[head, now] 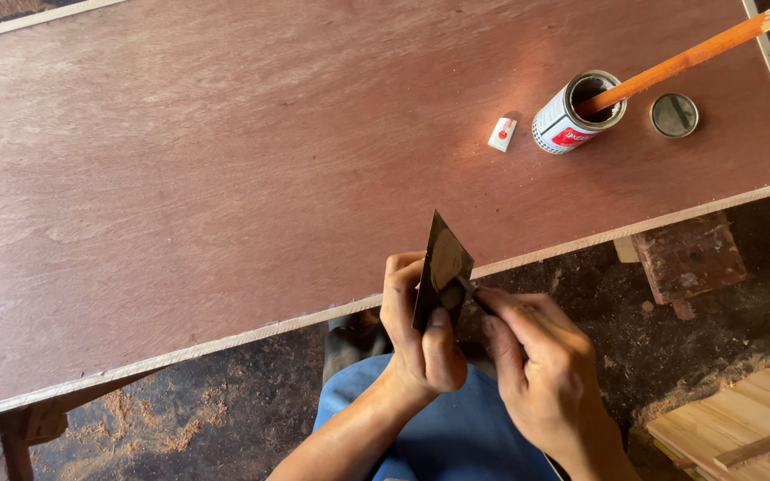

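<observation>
Reddish plywood worktop (225, 178) is lying bare; left hand (416, 334) fingers are gripping a scraper blade (443, 267), right hand (536, 365) fingers pinching a small tool against it.

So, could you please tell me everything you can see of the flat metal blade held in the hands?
The thin, flat, dark metal scraper blade is roughly trapezoid, dull and smeared, with a paler patch on its face. It stands nearly upright, tilted, its pointed corner up, over the near edge of the reddish-brown plywood board. The left hand grips it, thumb on the lower face. The right hand presses a small dark tool against its lower part; what that tool is cannot be made out.
</observation>
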